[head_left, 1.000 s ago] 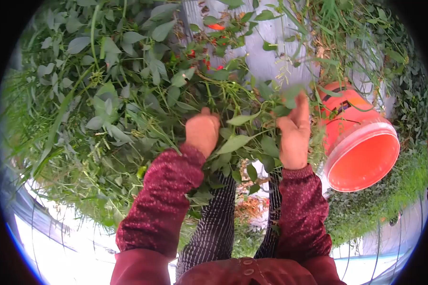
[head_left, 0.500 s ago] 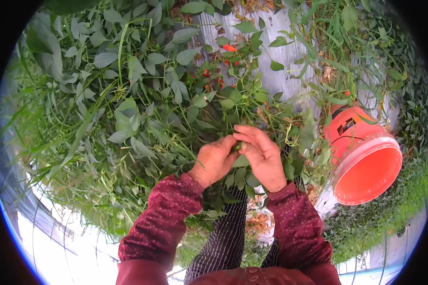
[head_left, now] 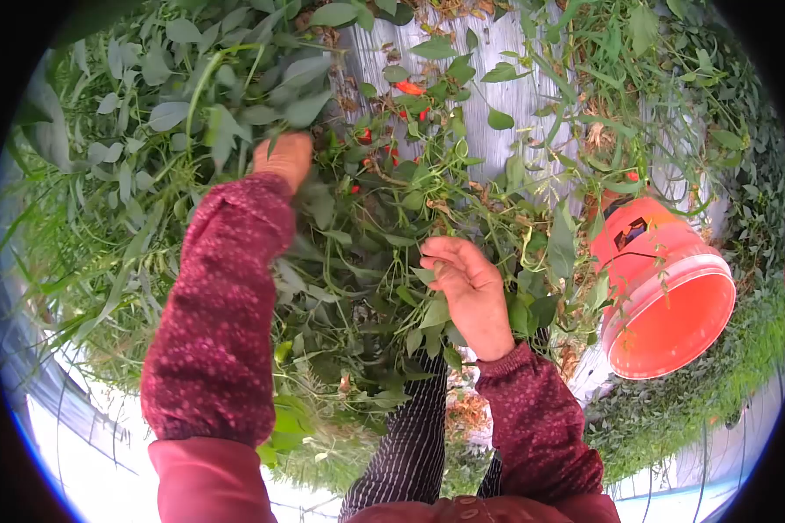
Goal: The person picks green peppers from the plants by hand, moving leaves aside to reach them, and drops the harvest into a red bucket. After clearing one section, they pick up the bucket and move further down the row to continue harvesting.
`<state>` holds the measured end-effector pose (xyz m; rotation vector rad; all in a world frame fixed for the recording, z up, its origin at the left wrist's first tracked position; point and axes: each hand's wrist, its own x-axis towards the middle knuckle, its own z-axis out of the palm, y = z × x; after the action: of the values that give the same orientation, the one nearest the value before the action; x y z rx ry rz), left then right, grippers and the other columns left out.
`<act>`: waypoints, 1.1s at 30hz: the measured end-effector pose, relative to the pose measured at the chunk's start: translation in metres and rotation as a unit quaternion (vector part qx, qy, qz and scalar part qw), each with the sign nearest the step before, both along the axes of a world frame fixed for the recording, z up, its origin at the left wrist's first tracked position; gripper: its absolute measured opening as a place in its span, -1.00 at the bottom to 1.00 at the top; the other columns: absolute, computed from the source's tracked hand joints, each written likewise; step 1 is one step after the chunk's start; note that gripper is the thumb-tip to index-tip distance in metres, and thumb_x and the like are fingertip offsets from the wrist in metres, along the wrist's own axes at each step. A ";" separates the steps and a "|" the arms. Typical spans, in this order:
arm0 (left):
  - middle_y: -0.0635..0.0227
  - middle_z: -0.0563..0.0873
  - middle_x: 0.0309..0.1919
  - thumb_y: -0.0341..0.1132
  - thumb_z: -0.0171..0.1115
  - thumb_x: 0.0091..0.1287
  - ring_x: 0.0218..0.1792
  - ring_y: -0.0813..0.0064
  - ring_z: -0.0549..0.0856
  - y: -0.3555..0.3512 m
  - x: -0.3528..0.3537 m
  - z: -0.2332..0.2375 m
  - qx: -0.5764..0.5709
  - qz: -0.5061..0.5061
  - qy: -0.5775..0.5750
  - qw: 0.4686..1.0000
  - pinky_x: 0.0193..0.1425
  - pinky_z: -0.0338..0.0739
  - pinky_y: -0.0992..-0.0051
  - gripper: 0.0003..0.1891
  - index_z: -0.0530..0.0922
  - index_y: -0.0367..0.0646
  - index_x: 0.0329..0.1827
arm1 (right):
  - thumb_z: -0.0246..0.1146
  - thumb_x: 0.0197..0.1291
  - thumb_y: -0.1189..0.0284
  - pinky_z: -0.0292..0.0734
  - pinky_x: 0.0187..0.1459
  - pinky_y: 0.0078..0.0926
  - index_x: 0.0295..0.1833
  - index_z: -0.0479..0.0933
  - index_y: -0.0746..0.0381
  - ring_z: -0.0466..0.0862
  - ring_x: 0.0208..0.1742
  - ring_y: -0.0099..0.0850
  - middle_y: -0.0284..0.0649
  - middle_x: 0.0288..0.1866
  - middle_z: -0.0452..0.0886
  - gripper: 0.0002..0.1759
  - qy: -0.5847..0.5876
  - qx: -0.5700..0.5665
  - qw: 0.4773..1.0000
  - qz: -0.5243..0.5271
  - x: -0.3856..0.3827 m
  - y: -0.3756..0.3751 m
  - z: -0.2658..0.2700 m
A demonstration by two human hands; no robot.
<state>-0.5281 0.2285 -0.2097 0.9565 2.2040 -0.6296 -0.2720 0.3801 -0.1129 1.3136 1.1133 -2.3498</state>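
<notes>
My left hand (head_left: 283, 159) reaches into the leafy plants at the upper left, its fingers hidden among the leaves. In the middle, my right hand (head_left: 471, 296) is beside green stems and leaves. Its fingers are curled in toward the thumb; anything held between them is too small to make out. Several red peppers (head_left: 409, 88) show among the pepper plant's leaves (head_left: 436, 187) beyond my hands. Both forearms wear dark red patterned sleeves.
An orange-red bucket (head_left: 663, 288) lies tilted on the right, its mouth toward me. Silvery ground sheeting (head_left: 506, 131) runs between the plants. Tall grass (head_left: 87, 253) grows thick on the left. A striped trouser leg (head_left: 410, 436) is below my hands.
My hands have come apart. The left one has moved up and left into the foliage, while the right one has stayed near the same spot.
</notes>
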 end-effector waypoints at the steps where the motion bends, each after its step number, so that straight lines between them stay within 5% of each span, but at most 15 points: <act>1: 0.21 0.71 -0.31 -0.44 0.08 0.17 -0.17 0.29 0.70 -0.006 -0.005 0.004 -0.122 0.004 -0.010 0.993 -0.18 0.60 0.30 -0.81 0.66 -0.16 -0.27 | 0.00 0.25 0.68 0.46 0.04 -0.58 0.08 0.41 0.31 0.55 0.02 -0.47 -0.25 -0.01 0.56 -0.71 -0.008 -0.009 1.000 -0.009 0.001 0.002 0.001; 9: 0.24 0.72 -0.29 -0.39 0.17 0.12 -0.19 0.28 0.68 -0.024 0.013 0.047 -0.152 -0.124 -0.032 0.980 -0.19 0.61 0.32 -0.84 0.69 -0.15 -0.31 | 0.01 0.25 0.67 0.49 0.02 -0.55 0.07 0.42 0.28 0.56 -0.03 -0.47 -0.21 -0.04 0.57 -0.71 0.004 -0.030 1.000 -0.001 0.008 0.010 -0.003; 11: 0.24 0.71 -0.29 -0.39 0.19 0.09 -0.16 0.28 0.65 -0.024 0.007 0.060 -0.064 -0.139 -0.086 0.984 -0.19 0.61 0.32 -0.86 0.68 -0.15 -0.34 | 0.02 0.23 0.67 0.51 -0.03 -0.56 0.07 0.42 0.24 0.56 -0.06 -0.49 -0.20 -0.06 0.57 -0.70 0.012 0.058 0.995 0.083 0.017 0.012 -0.012; 12: 0.20 0.67 -0.27 -0.46 0.20 0.03 -0.04 0.24 0.59 -0.004 0.015 0.069 -0.127 -0.125 -0.095 0.979 -0.02 0.55 0.41 -0.86 0.67 -0.12 -0.36 | 0.03 0.23 0.65 0.50 -0.09 -0.59 0.09 0.42 0.21 0.55 -0.07 -0.52 -0.20 -0.07 0.57 -0.68 -0.005 0.081 0.995 0.050 0.018 0.010 -0.017; 15: 0.20 0.67 -0.24 -0.46 0.21 0.01 -0.05 0.22 0.59 0.011 0.042 0.065 -0.144 -0.137 -0.126 0.972 -0.01 0.55 0.40 -0.86 0.67 -0.12 -0.36 | 0.02 0.23 0.65 0.49 -0.09 -0.60 0.09 0.41 0.22 0.55 -0.08 -0.52 -0.19 -0.07 0.58 -0.68 -0.059 0.027 0.998 -0.003 0.013 0.026 -0.013; 20: 0.20 0.67 -0.15 -0.54 0.13 -0.02 -0.04 0.17 0.60 0.004 0.047 0.067 -0.088 -0.025 -0.211 0.973 0.04 0.54 0.41 -0.70 0.69 -0.11 -0.23 | -0.01 0.24 0.67 0.49 -0.04 -0.58 0.08 0.40 0.30 0.56 -0.07 -0.49 -0.18 -0.04 0.56 -0.70 -0.030 0.013 0.999 0.005 0.015 0.028 -0.014; 22: 0.20 0.67 -0.10 -0.60 0.07 -0.05 -0.04 0.16 0.60 0.012 0.048 0.076 -0.053 0.040 -0.356 0.932 0.05 0.54 0.43 -0.57 0.69 -0.02 -0.13 | -0.01 0.29 0.60 0.47 -0.14 -0.62 0.12 0.41 0.22 0.58 -0.07 -0.55 -0.29 -0.01 0.58 -0.70 -0.022 0.041 0.998 0.045 0.015 0.022 -0.017; 26: 0.25 0.69 -0.14 -0.58 0.11 -0.01 -0.11 0.26 0.65 -0.010 0.099 0.075 -0.066 0.079 -0.386 0.917 -0.02 0.54 0.36 -0.59 0.68 0.04 -0.12 | -0.07 0.23 0.73 0.48 -0.10 -0.59 0.11 0.42 0.23 0.58 -0.07 -0.53 -0.34 -0.06 0.57 -0.62 0.067 0.091 0.992 0.055 -0.020 0.007 -0.011; 31: 0.20 0.68 -0.30 -0.57 0.10 0.03 -0.23 0.20 0.67 -0.021 0.108 0.083 0.007 0.102 -0.348 0.932 -0.09 0.54 0.35 -0.70 0.66 -0.05 -0.22 | 0.08 0.01 0.62 0.52 -0.07 -0.23 -0.05 0.47 0.31 0.60 -0.12 -0.06 0.04 -0.14 0.59 -0.69 0.144 0.325 0.904 0.236 -0.075 -0.026 -0.045; 33: 0.18 0.66 -0.34 -0.53 0.12 0.04 -0.24 0.16 0.65 -0.010 0.077 0.092 0.151 0.153 -0.361 0.907 -0.10 0.54 0.34 -0.79 0.62 -0.10 -0.28 | 0.13 -0.01 0.52 0.47 -0.05 -0.16 -0.06 0.47 0.34 0.57 -0.10 -0.02 0.01 -0.14 0.59 -0.67 0.117 0.320 0.890 0.304 -0.078 -0.051 -0.085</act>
<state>-0.4511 0.2185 -0.1178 0.7887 1.7242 0.2109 -0.3502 0.3291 -0.1978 0.6458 2.1271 -1.7426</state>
